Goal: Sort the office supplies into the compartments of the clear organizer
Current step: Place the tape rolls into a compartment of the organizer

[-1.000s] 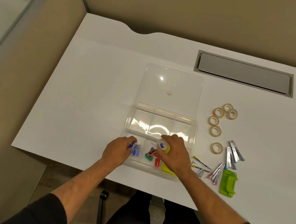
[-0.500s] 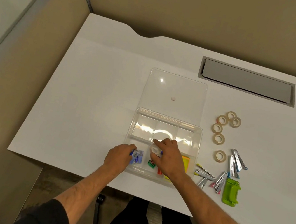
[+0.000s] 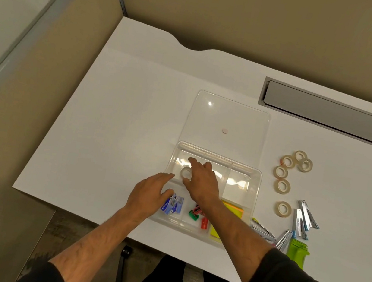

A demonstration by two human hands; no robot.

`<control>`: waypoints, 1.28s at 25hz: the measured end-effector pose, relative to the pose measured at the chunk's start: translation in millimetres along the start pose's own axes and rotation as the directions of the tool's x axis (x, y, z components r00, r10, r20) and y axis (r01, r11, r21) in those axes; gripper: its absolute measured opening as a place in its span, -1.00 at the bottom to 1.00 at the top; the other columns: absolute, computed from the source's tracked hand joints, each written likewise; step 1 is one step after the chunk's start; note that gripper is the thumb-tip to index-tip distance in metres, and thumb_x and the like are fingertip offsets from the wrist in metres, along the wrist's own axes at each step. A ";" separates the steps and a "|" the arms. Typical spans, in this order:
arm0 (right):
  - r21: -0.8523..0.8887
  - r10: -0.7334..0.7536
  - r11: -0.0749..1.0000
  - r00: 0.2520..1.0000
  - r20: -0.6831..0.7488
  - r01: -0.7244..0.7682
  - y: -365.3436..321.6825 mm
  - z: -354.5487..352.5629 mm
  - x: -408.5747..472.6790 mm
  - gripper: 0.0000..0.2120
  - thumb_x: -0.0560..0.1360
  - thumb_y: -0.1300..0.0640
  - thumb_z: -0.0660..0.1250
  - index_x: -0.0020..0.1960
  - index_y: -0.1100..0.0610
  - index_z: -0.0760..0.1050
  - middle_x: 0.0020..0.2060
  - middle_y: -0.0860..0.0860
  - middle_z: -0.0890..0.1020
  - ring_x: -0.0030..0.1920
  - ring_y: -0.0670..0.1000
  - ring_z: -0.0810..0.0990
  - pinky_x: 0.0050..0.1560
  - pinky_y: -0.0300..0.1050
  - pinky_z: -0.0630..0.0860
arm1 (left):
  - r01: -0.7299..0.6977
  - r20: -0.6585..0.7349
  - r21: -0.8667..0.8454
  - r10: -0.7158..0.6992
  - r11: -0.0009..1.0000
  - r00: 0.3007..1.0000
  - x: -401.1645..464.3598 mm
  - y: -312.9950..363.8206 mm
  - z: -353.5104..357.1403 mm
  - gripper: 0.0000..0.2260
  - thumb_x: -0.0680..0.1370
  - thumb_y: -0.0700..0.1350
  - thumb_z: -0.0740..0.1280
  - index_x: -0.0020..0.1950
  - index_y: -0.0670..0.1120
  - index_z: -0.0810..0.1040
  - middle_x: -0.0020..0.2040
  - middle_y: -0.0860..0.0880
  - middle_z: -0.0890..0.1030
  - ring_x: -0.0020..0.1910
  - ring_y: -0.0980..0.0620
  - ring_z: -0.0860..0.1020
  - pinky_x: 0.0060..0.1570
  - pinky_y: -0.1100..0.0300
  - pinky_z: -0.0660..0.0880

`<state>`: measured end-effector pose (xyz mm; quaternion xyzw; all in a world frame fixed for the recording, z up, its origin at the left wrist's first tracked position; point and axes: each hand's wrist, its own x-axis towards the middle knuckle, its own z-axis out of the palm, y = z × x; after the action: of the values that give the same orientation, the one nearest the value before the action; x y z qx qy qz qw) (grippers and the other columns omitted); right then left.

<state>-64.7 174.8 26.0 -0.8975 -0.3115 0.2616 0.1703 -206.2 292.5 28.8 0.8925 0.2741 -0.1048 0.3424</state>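
The clear organizer [image 3: 256, 176] lies near the desk's front edge. My right hand [image 3: 202, 180] reaches over its far-left compartment and is shut on a roll of tape [image 3: 185, 173]. My left hand [image 3: 150, 192] rests on the organizer's front-left rim with fingers apart, beside the blue staple boxes [image 3: 173, 204]. The near row also holds small red and green sharpeners [image 3: 197, 215] and yellow and orange sticky notes [image 3: 233, 213]. Several tape rolls [image 3: 284, 173] lie loose to the right of the organizer.
The organizer's clear lid [image 3: 226, 123] lies flat just behind it. Several staple removers [image 3: 301, 220] and a green stapler [image 3: 297, 252] sit at the front right. A grey cable tray [image 3: 323, 112] is set into the desk's back right. Partition walls enclose the desk.
My right hand has carried the tape roll from the near-middle compartment up and left to the far-left compartment. My left hand has opened and shifted slightly away from the staple boxes.
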 end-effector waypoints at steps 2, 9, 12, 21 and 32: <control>0.000 0.016 1.000 1.000 0.000 -0.016 -1.2 0.1 7.3 -0.37 0.48 0.06 0.40 0.48 0.07 0.22 0.16 0.10 0.56 0.21 0.14 0.42 0.09 0.05 0.50 | 0.015 -0.004 -0.002 -0.015 1.000 1.000 0.8 -1.0 -1.0 -0.55 0.57 0.13 0.31 0.45 0.11 0.37 0.38 0.06 0.50 0.23 0.06 0.54 0.15 0.21 0.44; 0.038 -0.005 0.999 0.997 -0.074 0.008 27.3 -11.8 -15.9 -0.42 0.50 0.04 0.36 0.47 0.01 0.26 0.33 0.01 0.49 0.38 0.10 0.29 0.25 0.04 0.42 | -0.024 -0.013 0.004 0.024 1.000 1.000 10.0 23.1 5.1 -0.54 0.55 0.16 0.33 0.43 0.13 0.40 0.40 0.05 0.49 0.30 0.02 0.50 0.23 0.13 0.43; 0.044 -0.051 0.997 0.993 -0.109 0.056 53.4 -26.2 -40.5 -0.45 0.51 0.02 0.33 0.46 0.03 0.29 0.35 0.00 0.46 0.42 0.08 0.22 0.35 0.04 0.37 | -0.120 -0.006 0.005 0.120 0.993 0.993 18.7 50.8 15.1 -0.53 0.55 0.15 0.34 0.44 0.12 0.39 0.41 0.06 0.47 0.33 0.01 0.47 0.24 0.17 0.38; 0.042 0.029 0.999 0.979 -0.200 -0.021 143.9 -70.0 -103.4 -0.36 0.51 0.00 0.31 0.53 0.08 0.19 0.52 0.05 0.24 0.56 0.13 -0.01 0.50 0.06 0.11 | -0.355 0.097 0.105 0.346 0.929 0.933 37.5 148.0 59.8 -0.46 0.56 0.12 0.31 0.52 0.07 0.28 0.52 0.04 0.32 0.53 0.04 0.17 0.46 0.06 0.15; 0.108 0.200 0.978 0.943 -0.264 -0.178 239.4 -91.2 -139.0 -0.54 0.48 0.13 0.36 0.36 0.15 0.44 0.30 0.07 0.51 0.45 0.16 0.25 0.41 0.12 0.31 | -0.573 0.222 0.237 0.531 0.784 0.818 78.4 235.0 134.5 -0.57 0.57 -0.08 0.32 0.44 -0.08 0.42 0.43 -0.05 0.45 0.45 -0.08 0.32 0.44 0.03 0.16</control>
<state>7.4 -107.4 37.8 -0.9430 -0.1864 0.1628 0.2226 -9.3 90.7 29.6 0.9641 -0.0435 -0.1027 0.2408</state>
